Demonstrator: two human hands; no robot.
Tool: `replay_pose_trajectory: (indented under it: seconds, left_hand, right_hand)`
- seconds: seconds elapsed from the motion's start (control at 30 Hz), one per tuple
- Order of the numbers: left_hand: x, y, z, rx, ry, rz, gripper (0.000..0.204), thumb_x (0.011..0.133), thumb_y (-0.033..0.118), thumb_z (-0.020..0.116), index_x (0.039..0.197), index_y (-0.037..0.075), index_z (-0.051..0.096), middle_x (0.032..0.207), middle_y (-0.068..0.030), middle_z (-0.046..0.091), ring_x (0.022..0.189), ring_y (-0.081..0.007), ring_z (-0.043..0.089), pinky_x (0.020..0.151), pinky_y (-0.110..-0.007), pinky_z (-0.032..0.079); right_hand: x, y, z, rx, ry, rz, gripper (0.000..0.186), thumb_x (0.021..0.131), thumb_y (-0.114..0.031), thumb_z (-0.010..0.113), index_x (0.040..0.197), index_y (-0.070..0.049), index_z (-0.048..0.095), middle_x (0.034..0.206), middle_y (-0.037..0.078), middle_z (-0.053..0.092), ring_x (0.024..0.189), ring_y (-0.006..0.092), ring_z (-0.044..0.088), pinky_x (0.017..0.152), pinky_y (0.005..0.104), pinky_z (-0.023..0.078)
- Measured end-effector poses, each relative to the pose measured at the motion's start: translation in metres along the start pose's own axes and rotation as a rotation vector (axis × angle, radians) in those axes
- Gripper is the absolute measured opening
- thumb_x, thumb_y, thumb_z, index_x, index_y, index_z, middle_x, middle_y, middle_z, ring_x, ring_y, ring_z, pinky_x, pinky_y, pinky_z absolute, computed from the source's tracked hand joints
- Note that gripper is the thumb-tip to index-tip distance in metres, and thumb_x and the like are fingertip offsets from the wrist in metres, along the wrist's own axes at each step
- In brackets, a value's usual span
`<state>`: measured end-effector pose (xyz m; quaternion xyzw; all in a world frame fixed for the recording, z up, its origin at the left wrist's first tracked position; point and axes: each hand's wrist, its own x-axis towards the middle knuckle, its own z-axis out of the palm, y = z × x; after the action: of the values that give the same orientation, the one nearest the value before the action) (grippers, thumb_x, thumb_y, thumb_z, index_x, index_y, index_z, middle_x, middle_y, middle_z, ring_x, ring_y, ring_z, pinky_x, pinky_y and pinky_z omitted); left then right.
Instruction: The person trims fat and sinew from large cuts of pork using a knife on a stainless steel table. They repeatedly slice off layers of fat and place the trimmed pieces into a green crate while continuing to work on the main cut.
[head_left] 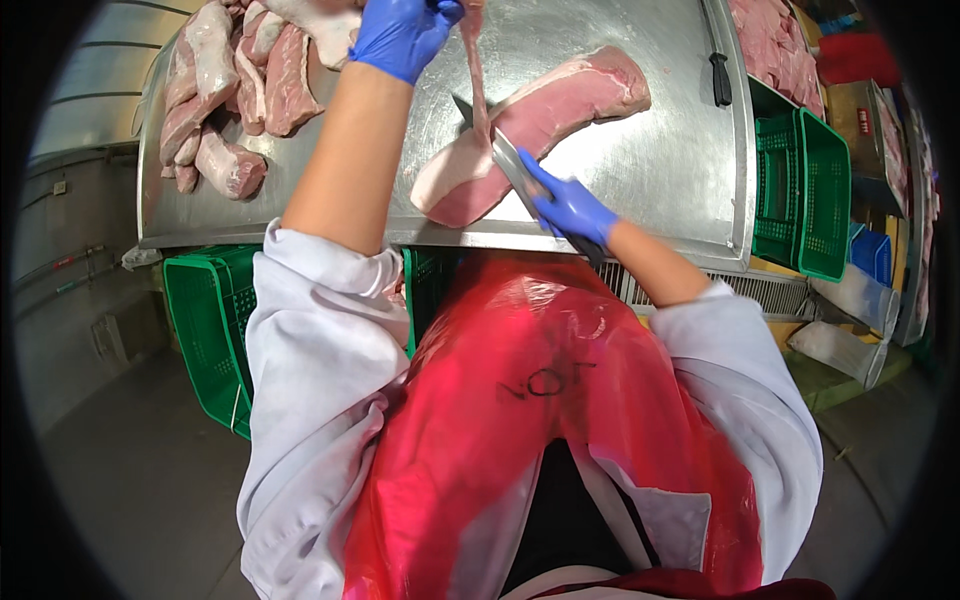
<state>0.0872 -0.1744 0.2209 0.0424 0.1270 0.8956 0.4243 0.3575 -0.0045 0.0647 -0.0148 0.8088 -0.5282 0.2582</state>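
Meat slab (565,115) on the table (685,170), near its front edge | your left hand (405,38), above the table, grips a meat strip (475,75) | your right hand (575,208) grips a knife (514,172) over the table

Knife (512,170), raw meat (598,88) and steel table (690,180) mark a butchery workroom.

I've got bright glare (625,148) on my stainless-steel table (700,190), grey wall (60,225) with thin pipes (85,254) off its left edge, dark floor (120,440) past the near left corner, slatted metal grille (735,288) by the near right one.
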Motion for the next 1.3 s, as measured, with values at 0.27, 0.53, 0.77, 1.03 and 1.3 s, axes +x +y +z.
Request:
replay_pose_trajectory:
  seconds: [0.27, 0.53, 0.77, 1.03, 1.3]
  left_hand:
    - [-0.045, -0.001, 0.052, 0.239, 0.09, 0.226, 0.003, 0.097, -0.001, 0.054, 0.095, 0.0, 0.056, 0.085, -0.007, 0.056, 0.076, -0.0134, 0.055, 0.069, -0.025, 0.052]
    - [-0.092, 0.016, 0.078, 0.247, -0.013, 0.247, 0.004, 0.098, 0.001, 0.053, 0.099, -0.001, 0.057, 0.085, -0.0053, 0.056, 0.074, -0.0121, 0.055, 0.069, -0.025, 0.052]
    - [-0.139, 0.04, 0.107, 0.192, -0.144, 0.438, 0.007, 0.099, 0.003, 0.051, 0.099, 0.0, 0.057, 0.087, -0.0055, 0.056, 0.074, -0.0127, 0.055, 0.073, -0.028, 0.053]
    - [-0.161, 0.062, 0.138, 0.216, -0.094, 0.504, 0.01, 0.098, 0.001, 0.049, 0.1, -0.008, 0.054, 0.088, -0.0104, 0.057, 0.076, -0.0157, 0.057, 0.075, -0.027, 0.055]
    - [-0.158, 0.056, 0.201, 0.364, -0.512, 0.322, 0.013, 0.098, 0.004, 0.049, 0.094, -0.008, 0.052, 0.088, -0.0113, 0.054, 0.083, -0.0174, 0.055, 0.079, -0.027, 0.05]
  right_hand:
    - [0.032, -0.036, 0.004, 0.097, -0.03, -0.005, 0.076, 0.1, -0.013, 0.047, 0.166, -0.029, 0.013, 0.072, 0.009, 0.068, 0.057, 0.0154, 0.065, 0.06, 0.032, 0.057]
    - [0.025, -0.037, 0.022, -0.228, -0.063, -0.045, 0.077, 0.101, -0.016, 0.048, 0.166, -0.028, 0.01, 0.073, 0.012, 0.066, 0.061, 0.0213, 0.067, 0.062, 0.0366, 0.056]
    - [-0.015, -0.043, 0.05, -0.024, -0.188, -0.008, 0.073, 0.103, -0.018, 0.047, 0.166, -0.027, 0.012, 0.076, 0.014, 0.066, 0.063, 0.0197, 0.067, 0.062, 0.0382, 0.056]
    - [0.092, -0.073, 0.076, -0.202, -0.014, -0.176, 0.074, 0.102, -0.024, 0.05, 0.166, -0.028, 0.012, 0.082, 0.019, 0.068, 0.071, 0.0345, 0.069, 0.074, 0.0449, 0.056]
    - [0.075, -0.103, 0.071, -0.054, -0.177, -0.055, 0.073, 0.102, -0.017, 0.05, 0.165, -0.033, 0.015, 0.091, 0.016, 0.071, 0.074, 0.027, 0.069, 0.075, 0.0421, 0.056]
